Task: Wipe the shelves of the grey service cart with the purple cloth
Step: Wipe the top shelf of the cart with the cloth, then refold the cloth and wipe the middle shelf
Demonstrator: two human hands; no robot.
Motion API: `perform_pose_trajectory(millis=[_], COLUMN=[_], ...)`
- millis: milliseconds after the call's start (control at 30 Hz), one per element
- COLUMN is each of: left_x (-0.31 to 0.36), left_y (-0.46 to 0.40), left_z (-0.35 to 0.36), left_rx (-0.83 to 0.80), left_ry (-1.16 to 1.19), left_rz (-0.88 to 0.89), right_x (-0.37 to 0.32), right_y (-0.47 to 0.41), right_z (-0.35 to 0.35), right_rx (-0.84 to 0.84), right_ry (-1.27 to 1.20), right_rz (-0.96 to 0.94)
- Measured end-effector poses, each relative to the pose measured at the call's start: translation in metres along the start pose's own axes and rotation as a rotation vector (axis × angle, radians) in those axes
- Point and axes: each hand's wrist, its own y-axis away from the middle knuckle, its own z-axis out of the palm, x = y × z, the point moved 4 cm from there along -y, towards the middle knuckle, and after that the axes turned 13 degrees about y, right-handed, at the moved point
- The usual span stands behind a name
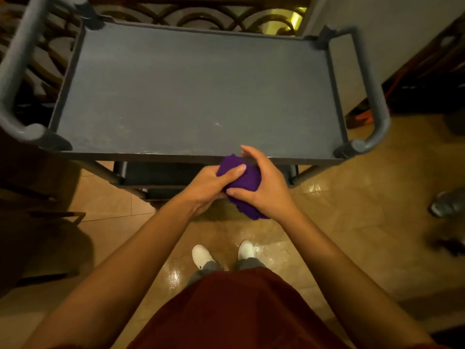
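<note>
The grey service cart (191, 96) stands in front of me, its flat top shelf bare, with a few pale scuff marks near the front edge. A lower shelf (161, 175) shows dimly beneath the front rim. The purple cloth (245, 181) is bunched up between both hands, just in front of the cart's front edge and off the shelf. My left hand (210, 188) grips the cloth from the left, thumb on top. My right hand (264, 182) wraps it from the right, fingers curled over it.
Tubular grey handles rise at the cart's left end (17, 71) and right end (372, 96). An ornate railing (201, 13) runs behind the cart and a pale wall (382, 21) stands at the back right. A shiny tiled floor (352, 210) lies below, with someone's shoe (448, 202) at the right.
</note>
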Motion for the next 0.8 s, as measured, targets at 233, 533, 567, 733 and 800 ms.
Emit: perform_pose_trajectory(millis=[233, 533, 567, 733, 800], left_x=[-0.053, -0.116, -0.121, -0.143, -0.153], left_y=[0.009, -0.039, -0.049, -0.115, -0.142], left_z=[0.002, -0.030, -0.036, -0.075, -0.092], left_rx=[0.129, 0.235, 0.235, 0.089, -0.016], left_ry=[0.022, -0.192, -0.200, 0.002, -0.021], left_rz=[-0.003, 0.145, 0.130, -0.039, -0.081], right_x=[0.099, 0.154, 0.161, 0.205, 0.225], right_y=[0.070, 0.064, 0.057, 0.009, -0.016], right_z=[0.038, 0.118, 0.125, 0.176, 0.197], right_rx=[-0.023, 0.008, 0.019, 0.057, 0.081], right_ry=[-0.797, -1.150, -1.115, -1.064, -1.052], right_rz=[0.658, 0.643, 0.640, 0.657, 0.618])
